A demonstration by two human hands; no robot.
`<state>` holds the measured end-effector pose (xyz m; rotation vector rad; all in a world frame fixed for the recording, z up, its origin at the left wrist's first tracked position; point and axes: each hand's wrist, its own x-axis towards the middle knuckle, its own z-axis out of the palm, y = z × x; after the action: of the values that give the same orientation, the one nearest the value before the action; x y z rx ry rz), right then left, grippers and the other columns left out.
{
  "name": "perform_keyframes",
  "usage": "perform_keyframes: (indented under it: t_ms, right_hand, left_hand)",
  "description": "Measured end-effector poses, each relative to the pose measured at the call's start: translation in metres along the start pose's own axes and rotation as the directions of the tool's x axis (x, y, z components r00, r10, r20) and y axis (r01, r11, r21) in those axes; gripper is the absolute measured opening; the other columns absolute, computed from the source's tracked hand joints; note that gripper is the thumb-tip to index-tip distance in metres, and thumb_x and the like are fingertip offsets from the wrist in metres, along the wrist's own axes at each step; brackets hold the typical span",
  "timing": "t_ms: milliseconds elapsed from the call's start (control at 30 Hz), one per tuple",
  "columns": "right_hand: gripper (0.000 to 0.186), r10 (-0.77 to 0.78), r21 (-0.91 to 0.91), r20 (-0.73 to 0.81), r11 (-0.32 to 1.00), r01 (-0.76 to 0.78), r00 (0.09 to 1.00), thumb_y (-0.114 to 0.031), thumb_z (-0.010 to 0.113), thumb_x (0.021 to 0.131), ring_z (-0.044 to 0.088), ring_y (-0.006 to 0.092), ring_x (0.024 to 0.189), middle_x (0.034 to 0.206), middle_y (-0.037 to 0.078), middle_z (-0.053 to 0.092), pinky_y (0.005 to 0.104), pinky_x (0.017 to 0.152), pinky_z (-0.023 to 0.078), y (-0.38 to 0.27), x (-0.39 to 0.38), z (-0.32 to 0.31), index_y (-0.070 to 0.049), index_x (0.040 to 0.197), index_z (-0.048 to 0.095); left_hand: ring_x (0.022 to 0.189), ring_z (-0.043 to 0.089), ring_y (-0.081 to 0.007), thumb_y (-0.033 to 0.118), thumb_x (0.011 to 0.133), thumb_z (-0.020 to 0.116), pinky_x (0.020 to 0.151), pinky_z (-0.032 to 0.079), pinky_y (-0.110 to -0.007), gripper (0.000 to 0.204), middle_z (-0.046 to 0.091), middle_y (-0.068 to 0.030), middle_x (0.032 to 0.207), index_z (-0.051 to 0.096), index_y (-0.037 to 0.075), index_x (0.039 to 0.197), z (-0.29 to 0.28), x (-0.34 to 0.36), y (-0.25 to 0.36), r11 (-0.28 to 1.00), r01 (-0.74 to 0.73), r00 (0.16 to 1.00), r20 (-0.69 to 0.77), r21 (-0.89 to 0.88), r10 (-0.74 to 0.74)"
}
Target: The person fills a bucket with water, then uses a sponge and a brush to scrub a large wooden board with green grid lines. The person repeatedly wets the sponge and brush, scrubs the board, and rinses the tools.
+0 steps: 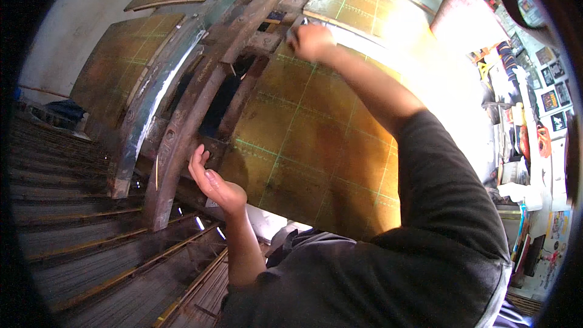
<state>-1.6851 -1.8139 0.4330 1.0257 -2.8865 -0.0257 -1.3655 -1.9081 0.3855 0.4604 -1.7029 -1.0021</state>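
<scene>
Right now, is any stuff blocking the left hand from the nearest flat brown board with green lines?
Nothing visible blocks it: the left hand is open beside the near left corner of the nearest flat brown board.

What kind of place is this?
Probably a small workshop: gold-brown panel marked with green lines, heavy wooden beam beside it, and an orange coil among clutter at right. The exact trade isn't clear.

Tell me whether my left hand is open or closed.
Open, slightly curled: the left hand has its fingers extended beside the brown beam, with nothing visible in its grasp.
</scene>
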Motion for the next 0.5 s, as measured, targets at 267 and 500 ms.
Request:
perform_keyframes:
  t_ms: [267, 500]
  right_hand:
    - [0.023, -0.651, 0.172, 0.2, 0.759, 0.628, 0.732, -0.036, 0.051, 0.079, 0.057, 0.0296, 0.081, 0.089, 0.009, 0.057, 0.0437, 0.059, 0.045, -0.057, -0.227, -0.018, -0.017, 0.092, 0.052]
    - [0.032, -0.235, -0.023, -0.047, 0.972, 0.234, 0.971, -0.039, 0.04, 0.087, 0.058, 0.0337, 0.065, 0.069, 0.015, 0.058, 0.0449, 0.054, 0.045, -0.031, -0.082, -0.009, -0.011, 0.099, 0.048]
  left_hand:
    - [0.087, 0.051, -0.0364, 0.03, 0.091, 0.025, 0.079, 0.038, -0.041, 0.044, 0.051, -0.0215, 0.104, 0.048, -0.003, 0.11, 0.001, 0.007, 0.006, 0.95, 0.06, 0.99, 0.1, 0.306, -0.094]
    - [0.088, 0.05, -0.0367, 0.028, 0.088, 0.027, 0.078, 0.038, -0.042, 0.045, 0.05, -0.0237, 0.104, 0.047, -0.005, 0.111, 0.003, 0.002, 0.006, 0.964, 0.044, 0.991, 0.112, 0.264, -0.076]
